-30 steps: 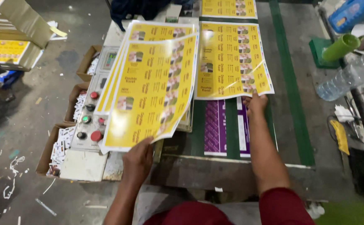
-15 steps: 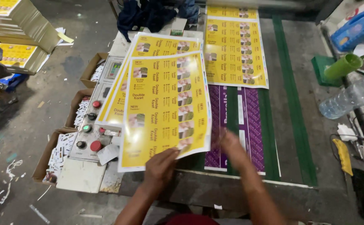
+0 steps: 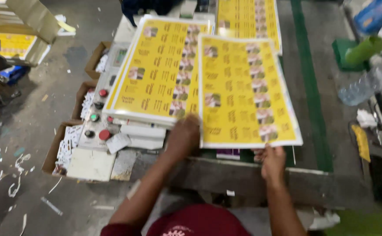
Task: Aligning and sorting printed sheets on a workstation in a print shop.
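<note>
Glossy yellow printed sheet [image 3: 247, 91], flat, rectangular, right hand [image 3: 273, 162] pinching edge

yellow printed label sheet [image 3: 247, 91], centre-right | second yellow sheet stack [image 3: 160, 70], just left | third yellow sheet [image 3: 247, 17], far | open cardboard boxes [image 3: 64, 148], near left | yellow-printed carton [image 3: 16, 43], far left

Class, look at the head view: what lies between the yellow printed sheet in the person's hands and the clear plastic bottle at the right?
A green stripe running along the grey table top lies between the yellow printed sheet and the clear plastic bottle; nothing else shows there.
</note>
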